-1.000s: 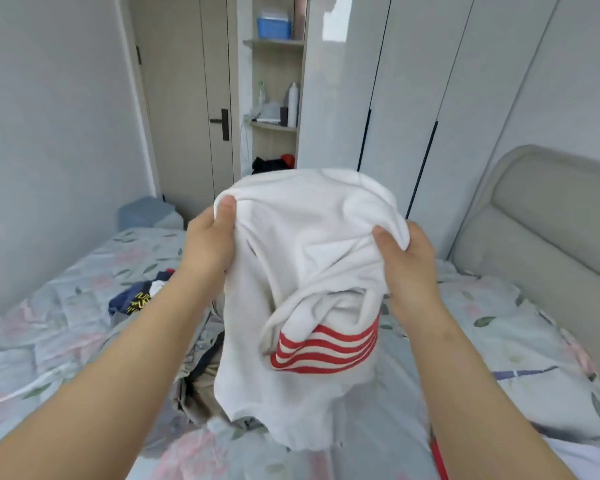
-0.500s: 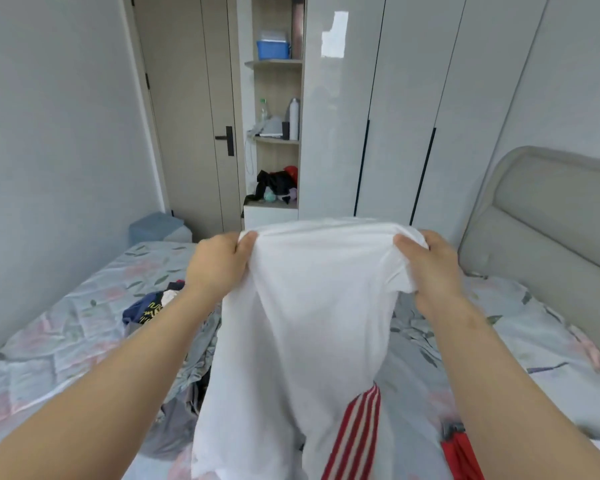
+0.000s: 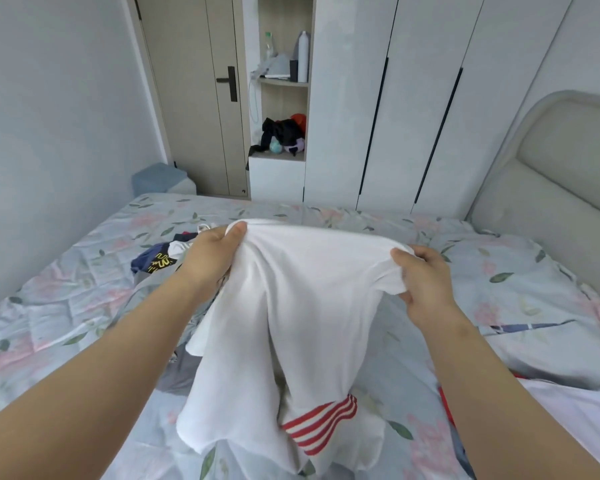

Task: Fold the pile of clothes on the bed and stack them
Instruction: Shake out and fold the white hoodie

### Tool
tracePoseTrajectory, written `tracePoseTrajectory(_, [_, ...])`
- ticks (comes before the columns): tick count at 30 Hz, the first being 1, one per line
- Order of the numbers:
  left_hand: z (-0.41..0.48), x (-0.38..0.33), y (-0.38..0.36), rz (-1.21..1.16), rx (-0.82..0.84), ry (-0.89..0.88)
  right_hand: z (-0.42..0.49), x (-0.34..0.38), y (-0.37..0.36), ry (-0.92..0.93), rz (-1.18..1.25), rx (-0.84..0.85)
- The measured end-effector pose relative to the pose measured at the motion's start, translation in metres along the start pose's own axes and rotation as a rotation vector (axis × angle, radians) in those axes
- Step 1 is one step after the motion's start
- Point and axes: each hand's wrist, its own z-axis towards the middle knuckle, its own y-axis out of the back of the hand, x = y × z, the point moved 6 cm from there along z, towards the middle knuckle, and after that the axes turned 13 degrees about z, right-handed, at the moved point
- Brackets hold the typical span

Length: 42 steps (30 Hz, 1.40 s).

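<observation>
A white shirt with red stripes near its lower edge hangs in front of me over the bed. My left hand pinches its top left corner and my right hand pinches its top right corner, stretching the top edge between them. The shirt's lower part touches the bed. A pile of crumpled clothes, dark blue, white and grey, lies on the bed behind and below my left arm, partly hidden by the shirt.
A white and red garment lies at the bed's right near edge. The padded headboard rises on the right. White wardrobes, an open shelf nook and a door stand beyond the bed. A blue-grey box sits by the left wall.
My hands have lowered the shirt from chest height toward the bed and spread its top edge wider. The bunched fabric has opened out and now hangs long.
</observation>
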Motion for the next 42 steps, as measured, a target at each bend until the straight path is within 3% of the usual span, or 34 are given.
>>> tracePoseTrajectory(1, [0.002, 0.001, -0.008, -0.059, 0.079, 0.000, 0.002, -0.003, -0.002, -0.009, 0.030, -0.007])
tracePoseTrajectory(3, [0.002, 0.011, -0.029, 0.042, 0.264, 0.021, 0.003, -0.019, -0.004, -0.068, 0.018, 0.036])
tracePoseTrajectory(8, [-0.008, 0.082, -0.071, 0.377, 0.525, 0.116, 0.005, -0.094, 0.022, -0.208, -0.307, 0.072])
tracePoseTrajectory(17, [-0.040, 0.226, -0.085, 0.815, 0.555, 0.206, -0.018, -0.221, 0.068, -0.438, -0.753, 0.153])
tracePoseTrajectory(28, [-0.099, 0.359, -0.134, 1.219, 0.886, 0.175, -0.045, -0.349, 0.096, -0.449, -1.268, 0.612])
tracePoseTrajectory(34, [-0.115, 0.404, -0.164, 1.402, 0.733, 0.181, -0.047, -0.408, 0.112, -0.476, -1.430, 0.642])
tracePoseTrajectory(36, [-0.117, 0.410, -0.167, 1.460, 0.663, 0.103, -0.050, -0.425, 0.114, -0.519, -1.436, 0.665])
tracePoseTrajectory(39, [-0.103, 0.406, -0.165, 1.398, 0.483, -0.049, -0.040, -0.436, 0.116, -0.432, -1.525, 0.645])
tracePoseTrajectory(42, [-0.075, 0.412, -0.151, 1.162, 0.504, 0.087, -0.027, -0.435, 0.114, -0.384, -1.483, 0.565])
